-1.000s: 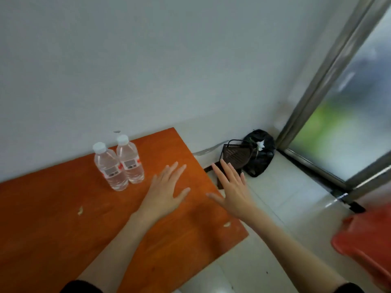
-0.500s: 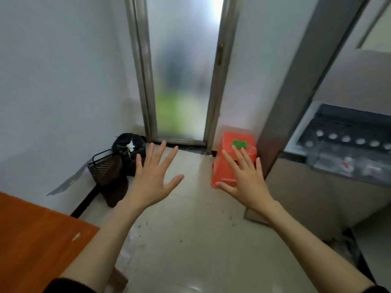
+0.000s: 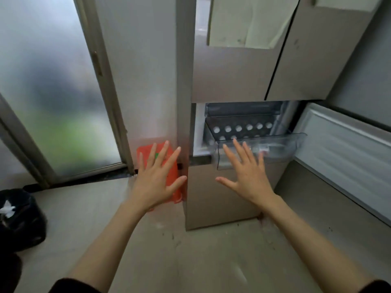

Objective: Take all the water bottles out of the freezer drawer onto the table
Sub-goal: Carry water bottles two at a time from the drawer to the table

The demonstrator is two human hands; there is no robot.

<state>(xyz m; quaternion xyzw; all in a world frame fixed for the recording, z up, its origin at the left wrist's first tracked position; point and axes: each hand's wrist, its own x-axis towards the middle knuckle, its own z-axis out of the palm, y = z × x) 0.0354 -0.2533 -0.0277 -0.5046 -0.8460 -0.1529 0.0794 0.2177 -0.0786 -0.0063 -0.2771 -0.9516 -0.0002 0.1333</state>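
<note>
A clear plastic freezer drawer (image 3: 281, 144) stands pulled out of the fridge, right of centre. Inside it several water bottles (image 3: 239, 128) show as rows of white caps. My right hand (image 3: 246, 176) is held out flat with spread fingers, its fingertips in front of the drawer's front wall, holding nothing. My left hand (image 3: 157, 178) is also spread and empty, hovering over an orange stool to the left of the fridge. The table is out of view.
The orange plastic stool (image 3: 175, 176) stands on the floor against the fridge's left side. The open freezer door (image 3: 347, 153) juts out at the right. A black bag (image 3: 20, 218) sits at the far left by the frosted glass door (image 3: 53, 98).
The view has swung from the table with two bottles, past the glass door, to the open fridge. Both hands stay spread and empty, now in front of the drawer and stool.
</note>
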